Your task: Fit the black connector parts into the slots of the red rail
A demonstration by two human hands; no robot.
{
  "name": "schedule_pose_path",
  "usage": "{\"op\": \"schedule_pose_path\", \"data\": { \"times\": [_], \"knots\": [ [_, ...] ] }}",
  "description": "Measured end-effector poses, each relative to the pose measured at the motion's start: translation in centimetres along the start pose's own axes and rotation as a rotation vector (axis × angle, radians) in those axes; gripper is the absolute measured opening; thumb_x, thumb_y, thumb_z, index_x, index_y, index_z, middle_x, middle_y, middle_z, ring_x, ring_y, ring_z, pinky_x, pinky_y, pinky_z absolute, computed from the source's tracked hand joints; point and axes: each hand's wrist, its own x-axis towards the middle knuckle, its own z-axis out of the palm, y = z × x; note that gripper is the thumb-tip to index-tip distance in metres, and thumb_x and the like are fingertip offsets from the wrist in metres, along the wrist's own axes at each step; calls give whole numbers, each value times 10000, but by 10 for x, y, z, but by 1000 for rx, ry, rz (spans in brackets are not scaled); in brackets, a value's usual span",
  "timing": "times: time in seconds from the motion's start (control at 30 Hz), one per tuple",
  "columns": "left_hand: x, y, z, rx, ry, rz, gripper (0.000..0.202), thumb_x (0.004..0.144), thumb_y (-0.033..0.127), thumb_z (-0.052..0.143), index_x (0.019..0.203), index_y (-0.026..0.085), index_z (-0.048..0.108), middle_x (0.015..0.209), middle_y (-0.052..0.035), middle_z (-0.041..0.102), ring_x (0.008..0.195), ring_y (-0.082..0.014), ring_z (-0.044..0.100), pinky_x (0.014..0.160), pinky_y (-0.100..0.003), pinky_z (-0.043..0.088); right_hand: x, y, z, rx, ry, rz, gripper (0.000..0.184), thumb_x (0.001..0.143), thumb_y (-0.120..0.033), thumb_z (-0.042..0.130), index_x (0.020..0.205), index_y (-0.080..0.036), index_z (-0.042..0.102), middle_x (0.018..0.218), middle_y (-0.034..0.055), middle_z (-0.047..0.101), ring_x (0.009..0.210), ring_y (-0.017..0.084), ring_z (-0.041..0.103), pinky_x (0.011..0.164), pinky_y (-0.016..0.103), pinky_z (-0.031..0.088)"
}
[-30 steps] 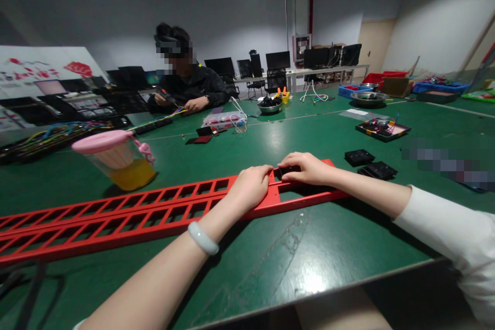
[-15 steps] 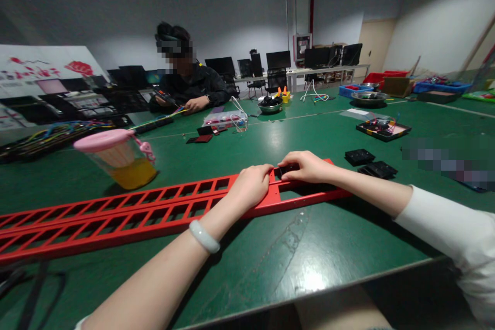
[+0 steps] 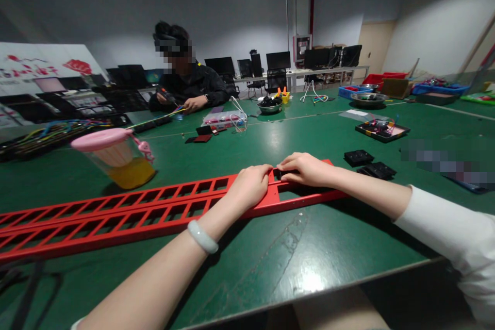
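A long red metal rail [image 3: 127, 214] with rows of rectangular cut-outs lies across the green table [image 3: 270, 263]. My left hand [image 3: 249, 185], a pale bangle on its wrist, rests curled on the rail near its right end. My right hand [image 3: 305, 169] lies just beyond it, fingers closed round a small black part [image 3: 281, 172] seated in the rail's end opening. The fingers hide most of that part.
A plastic jug [image 3: 116, 159] with a pink lid and yellow liquid stands left behind the rail. Black parts [image 3: 369, 164] lie to the right, and a tray [image 3: 382, 129] further back. A person [image 3: 185, 82] works across the table among cables and boxes.
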Motion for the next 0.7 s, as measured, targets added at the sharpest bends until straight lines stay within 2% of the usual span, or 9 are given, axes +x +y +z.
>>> {"op": "schedule_pose_path", "data": {
  "times": [0.17, 0.33, 0.5, 0.53, 0.6, 0.7],
  "knots": [
    [0, 1, 0, 4, 1, -3, 343, 841, 224, 306, 1063, 209, 568, 1055, -46, 615, 961, -177, 559, 848, -271, 407, -3, -7, 0, -75, -43, -67, 331, 858, -333, 409, 1060, -137, 583, 1091, 137, 579, 997, 217, 510, 875, 369, 384],
    [-1, -2, 2, 7, 5, 2, 343, 841, 225, 305, 1066, 212, 563, 1042, -41, 620, 947, -172, 563, 836, -267, 411, -7, -14, -2, -146, -121, -36, 512, 854, -461, 347, 1188, -101, 495, 1211, 150, 504, 1102, 256, 436, 912, 398, 359],
    [2, -2, 4, 3, 19, 7, 335, 835, 212, 312, 1075, 200, 546, 1054, -48, 607, 960, -169, 549, 859, -279, 402, -14, -13, 0, -75, -129, 54, 534, 872, -467, 285, 1292, -150, 373, 1323, 108, 390, 1188, 247, 363, 952, 417, 316],
    [2, 0, 2, 3, 55, 5, 326, 834, 214, 319, 1075, 190, 537, 1058, -56, 600, 967, -171, 541, 865, -287, 400, -16, -12, 1, -64, -128, 65, 535, 871, -470, 287, 1300, -159, 359, 1333, 104, 374, 1197, 247, 353, 956, 424, 307],
    [-3, 5, -5, 1, 197, 16, 294, 835, 244, 343, 1054, 163, 522, 1045, -78, 586, 975, -181, 524, 868, -316, 402, -17, -12, 1, -51, -132, 68, 530, 872, -470, 288, 1302, -169, 355, 1339, 100, 366, 1203, 245, 347, 961, 427, 297],
    [-22, 14, -21, -19, 417, 105, 239, 827, 347, 400, 918, 169, 530, 903, -88, 579, 902, -198, 531, 798, -363, 442, -16, -13, -1, -50, -142, 62, 523, 875, -470, 279, 1298, -173, 361, 1336, 103, 371, 1195, 243, 358, 948, 423, 305]
  ]
}}
